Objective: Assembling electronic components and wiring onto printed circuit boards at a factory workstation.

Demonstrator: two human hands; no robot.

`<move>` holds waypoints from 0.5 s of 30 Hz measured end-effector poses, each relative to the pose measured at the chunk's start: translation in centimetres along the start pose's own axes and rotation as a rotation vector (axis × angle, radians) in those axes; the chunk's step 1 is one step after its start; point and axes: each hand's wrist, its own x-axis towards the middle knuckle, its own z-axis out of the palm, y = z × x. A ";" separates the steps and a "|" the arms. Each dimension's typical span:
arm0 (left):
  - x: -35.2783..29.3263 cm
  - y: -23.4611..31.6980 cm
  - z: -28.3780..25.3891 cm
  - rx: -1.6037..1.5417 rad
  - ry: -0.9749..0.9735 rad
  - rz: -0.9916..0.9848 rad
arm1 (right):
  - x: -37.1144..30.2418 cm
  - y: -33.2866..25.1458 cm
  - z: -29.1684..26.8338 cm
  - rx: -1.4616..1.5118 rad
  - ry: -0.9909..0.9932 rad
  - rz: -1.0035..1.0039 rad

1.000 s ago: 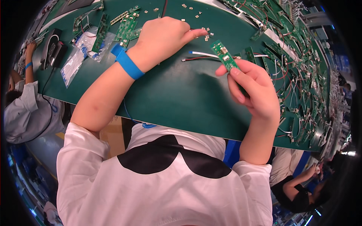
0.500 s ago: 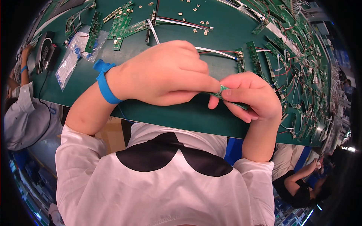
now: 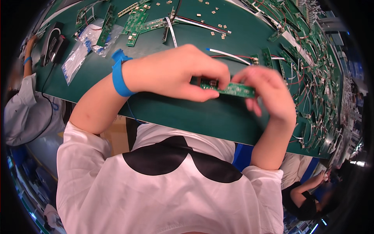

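I see the left hand (image 3: 177, 72) and the right hand (image 3: 269, 91) both pinched shut on a narrow green circuit board (image 3: 230, 89), held level between them just above the green tabletop (image 3: 187, 113). More boards (image 3: 136, 21) lie well apart beyond the wristband (image 3: 119, 74).

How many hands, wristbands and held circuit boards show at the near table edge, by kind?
Hands: 2, left hand and right hand
Blue wristband: 1
Green circuit board held between both hands: 1
Total: 4
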 end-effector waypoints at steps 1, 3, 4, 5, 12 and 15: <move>0.0 0.0 -0.3 -0.022 0.020 -0.047 | 0.1 0.4 0.1 -0.148 0.404 -0.197; 0.1 0.4 -0.9 -0.026 0.027 -0.082 | 1.6 0.5 -0.3 -0.484 0.481 -0.399; 0.0 0.4 -1.1 -0.109 0.086 -0.094 | 2.5 0.5 -0.7 -0.816 0.553 -0.598; -0.1 0.4 -1.2 -0.192 0.145 -0.106 | 3.0 0.7 -0.8 -1.150 0.618 -0.795; 0.5 2.0 -2.0 -0.790 0.591 -0.304 | 5.3 2.8 -0.7 -0.960 0.655 -0.693; 0.3 1.4 -2.5 -0.812 0.704 -0.295 | 4.0 2.2 -0.6 -0.444 0.671 -0.575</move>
